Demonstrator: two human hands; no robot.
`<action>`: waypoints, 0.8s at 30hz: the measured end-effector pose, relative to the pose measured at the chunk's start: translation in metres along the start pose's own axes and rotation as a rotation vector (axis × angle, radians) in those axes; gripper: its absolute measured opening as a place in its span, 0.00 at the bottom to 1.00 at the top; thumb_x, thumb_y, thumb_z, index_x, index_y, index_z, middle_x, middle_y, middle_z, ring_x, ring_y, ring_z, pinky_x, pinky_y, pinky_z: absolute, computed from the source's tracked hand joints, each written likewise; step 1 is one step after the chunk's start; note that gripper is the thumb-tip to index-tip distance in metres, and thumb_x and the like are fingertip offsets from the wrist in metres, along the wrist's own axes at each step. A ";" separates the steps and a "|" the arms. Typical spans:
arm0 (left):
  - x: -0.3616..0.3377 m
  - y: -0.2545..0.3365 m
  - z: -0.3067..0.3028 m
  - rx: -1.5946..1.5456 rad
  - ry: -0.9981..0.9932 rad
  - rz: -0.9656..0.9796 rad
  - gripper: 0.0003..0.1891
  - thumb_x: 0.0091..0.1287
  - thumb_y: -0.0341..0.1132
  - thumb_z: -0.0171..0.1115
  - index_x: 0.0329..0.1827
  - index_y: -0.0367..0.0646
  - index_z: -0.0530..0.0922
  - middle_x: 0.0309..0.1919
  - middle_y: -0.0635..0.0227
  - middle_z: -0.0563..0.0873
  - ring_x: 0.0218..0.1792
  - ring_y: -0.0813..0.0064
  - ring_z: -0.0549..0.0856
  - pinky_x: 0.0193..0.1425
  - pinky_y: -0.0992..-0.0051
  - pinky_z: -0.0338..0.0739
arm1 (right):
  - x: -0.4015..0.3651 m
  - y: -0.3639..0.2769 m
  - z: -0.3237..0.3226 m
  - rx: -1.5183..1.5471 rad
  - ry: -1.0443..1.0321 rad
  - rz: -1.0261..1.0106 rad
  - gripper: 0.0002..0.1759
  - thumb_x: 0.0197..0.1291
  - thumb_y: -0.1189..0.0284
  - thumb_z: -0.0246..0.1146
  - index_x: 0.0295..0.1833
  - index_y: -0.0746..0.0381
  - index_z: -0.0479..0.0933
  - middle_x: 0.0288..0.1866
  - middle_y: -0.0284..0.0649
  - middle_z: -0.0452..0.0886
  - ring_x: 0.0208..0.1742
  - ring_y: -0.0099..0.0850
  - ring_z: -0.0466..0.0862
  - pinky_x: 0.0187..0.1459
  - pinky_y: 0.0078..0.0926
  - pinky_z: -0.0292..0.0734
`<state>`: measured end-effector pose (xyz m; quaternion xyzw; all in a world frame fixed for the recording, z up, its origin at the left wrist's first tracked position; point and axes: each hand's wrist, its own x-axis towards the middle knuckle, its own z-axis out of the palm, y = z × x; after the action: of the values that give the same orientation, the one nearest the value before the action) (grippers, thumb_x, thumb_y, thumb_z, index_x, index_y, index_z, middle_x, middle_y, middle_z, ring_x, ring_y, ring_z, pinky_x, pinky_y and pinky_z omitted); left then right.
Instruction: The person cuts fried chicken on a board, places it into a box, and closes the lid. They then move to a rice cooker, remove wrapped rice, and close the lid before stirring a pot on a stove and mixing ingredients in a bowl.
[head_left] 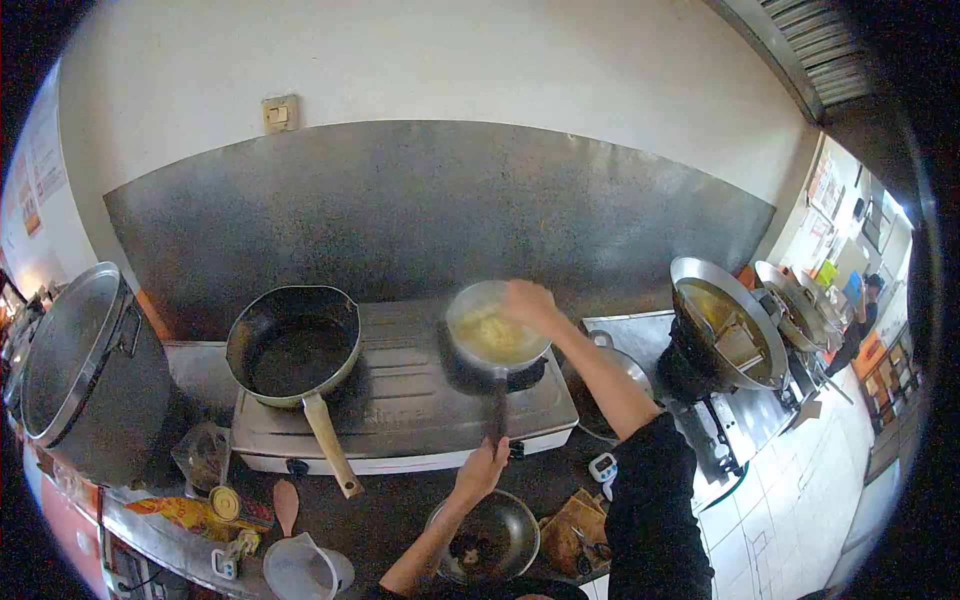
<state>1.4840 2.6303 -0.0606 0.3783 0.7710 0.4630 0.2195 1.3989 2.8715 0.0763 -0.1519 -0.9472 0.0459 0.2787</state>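
A light-coloured frying pan (478,291) sits on the right burner of the gas stove (400,345), with pale yellow food (488,332) in liquid inside it. My left hand (482,468) is closed round the pan's dark handle (499,405), which points toward me. Over the pan's right rim, my right hand (531,304) is closed with its fingers bent down. Whatever it grips is hidden by the hand. On the left burner stands a dark, deep pan (300,350) with a wooden handle (328,445).
A large lidded pot (95,385) stands at the left. In front are a clear plastic jug (298,568), a wooden paddle (287,505), a tin can (226,503) and a metal bowl (515,520). A big wok (690,275) is at right; a person (862,320) stands beyond.
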 end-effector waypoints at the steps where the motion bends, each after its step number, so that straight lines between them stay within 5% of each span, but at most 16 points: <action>1: -0.001 -0.003 0.001 -0.006 0.011 0.021 0.28 0.67 0.53 0.39 0.38 0.31 0.71 0.24 0.45 0.79 0.34 0.45 0.79 0.39 0.55 0.70 | -0.008 0.002 0.010 0.013 0.102 -0.068 0.15 0.35 0.66 0.62 0.30 0.64 0.80 0.28 0.50 0.81 0.31 0.46 0.82 0.33 0.38 0.77; 4: 0.001 -0.005 0.000 -0.063 0.043 0.146 0.28 0.67 0.53 0.39 0.40 0.31 0.71 0.25 0.47 0.80 0.34 0.45 0.79 0.40 0.55 0.71 | -0.009 -0.020 -0.034 -0.149 -0.258 0.074 0.17 0.37 0.67 0.61 0.37 0.63 0.79 0.35 0.50 0.81 0.36 0.45 0.82 0.37 0.41 0.77; 10: 0.000 0.000 -0.002 -0.064 -0.022 0.057 0.27 0.67 0.53 0.38 0.42 0.32 0.70 0.26 0.48 0.81 0.34 0.44 0.79 0.42 0.56 0.70 | 0.009 -0.009 -0.109 -0.364 -0.305 0.235 0.16 0.39 0.68 0.61 0.35 0.65 0.79 0.35 0.52 0.80 0.41 0.43 0.82 0.41 0.40 0.76; 13: 0.004 -0.011 0.003 -0.027 0.008 0.161 0.27 0.67 0.53 0.38 0.43 0.31 0.69 0.27 0.47 0.80 0.35 0.44 0.79 0.41 0.57 0.71 | -0.003 0.026 -0.086 -0.371 -0.238 0.297 0.16 0.36 0.68 0.64 0.33 0.65 0.79 0.35 0.53 0.80 0.40 0.43 0.82 0.40 0.40 0.77; 16: -0.003 0.013 -0.011 -0.051 -0.016 0.047 0.28 0.67 0.53 0.39 0.43 0.29 0.69 0.27 0.46 0.80 0.35 0.44 0.79 0.40 0.57 0.71 | -0.016 0.051 -0.046 -0.205 -0.344 0.370 0.14 0.34 0.67 0.66 0.29 0.63 0.81 0.31 0.52 0.81 0.34 0.44 0.82 0.35 0.38 0.76; 19: 0.003 -0.010 -0.001 0.204 0.040 0.377 0.29 0.66 0.52 0.40 0.42 0.26 0.68 0.27 0.43 0.80 0.36 0.43 0.79 0.41 0.56 0.71 | -0.014 0.056 -0.022 -0.005 -0.478 0.221 0.10 0.33 0.67 0.66 0.24 0.61 0.82 0.26 0.52 0.80 0.28 0.43 0.81 0.32 0.37 0.74; 22: -0.002 0.018 -0.015 0.006 -0.057 -0.051 0.28 0.66 0.51 0.41 0.44 0.27 0.68 0.28 0.42 0.79 0.36 0.44 0.79 0.41 0.56 0.71 | -0.009 0.038 -0.035 0.056 -0.454 0.155 0.08 0.34 0.67 0.65 0.20 0.60 0.81 0.22 0.51 0.79 0.26 0.42 0.80 0.31 0.37 0.73; 24: 0.010 -0.024 0.012 -0.158 -0.017 -0.020 0.27 0.66 0.51 0.42 0.43 0.29 0.69 0.28 0.42 0.79 0.37 0.44 0.79 0.41 0.56 0.71 | -0.003 0.039 -0.029 0.066 -0.407 0.209 0.08 0.34 0.67 0.64 0.20 0.60 0.81 0.22 0.51 0.79 0.26 0.42 0.81 0.31 0.37 0.74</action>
<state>1.4773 2.6382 -0.0872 0.3560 0.7338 0.5170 0.2597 1.4270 2.9075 0.0927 -0.2274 -0.9610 0.1350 0.0804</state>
